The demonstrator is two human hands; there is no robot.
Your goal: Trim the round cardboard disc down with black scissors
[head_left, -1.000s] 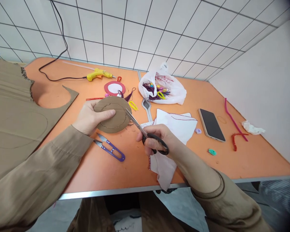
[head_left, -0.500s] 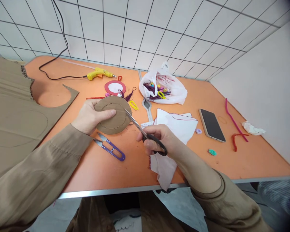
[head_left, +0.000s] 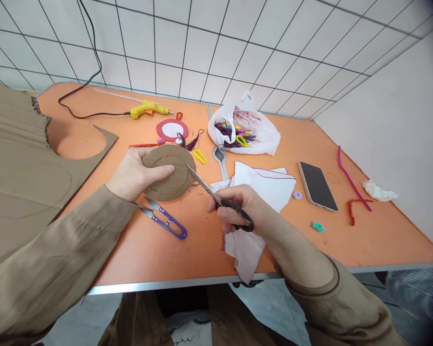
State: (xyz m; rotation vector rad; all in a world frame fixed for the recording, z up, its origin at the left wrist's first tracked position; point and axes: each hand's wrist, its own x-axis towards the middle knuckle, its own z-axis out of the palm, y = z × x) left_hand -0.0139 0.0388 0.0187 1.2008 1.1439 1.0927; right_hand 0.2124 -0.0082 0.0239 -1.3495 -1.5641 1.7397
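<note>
A round cardboard disc (head_left: 166,186) with a circle drawn inside its edge is pinched by my left hand (head_left: 132,174), thumb on top. My right hand (head_left: 243,209) is closed around the black handles of a pair of scissors (head_left: 206,186). Their blade tips meet the disc near its right side; whether they cut into it I cannot tell. Just below the disc lie purple-handled thread snips (head_left: 168,223). Behind it sit a red-rimmed round piece (head_left: 172,129) with a white middle, a dark tassel (head_left: 193,142) and a yellow clip-like piece (head_left: 200,156).
A large cut cardboard sheet (head_left: 21,178) covers the left side. A yellow glue gun (head_left: 149,109) with a black cord lies at the back, beside a white plastic bag (head_left: 263,132) of threads. White cloth (head_left: 263,180), a phone (head_left: 316,186) and pipe cleaners (head_left: 353,178) lie to the right.
My right hand and the scissor handles have shifted very slightly to the right. The disc and my left hand stay almost in place.
</note>
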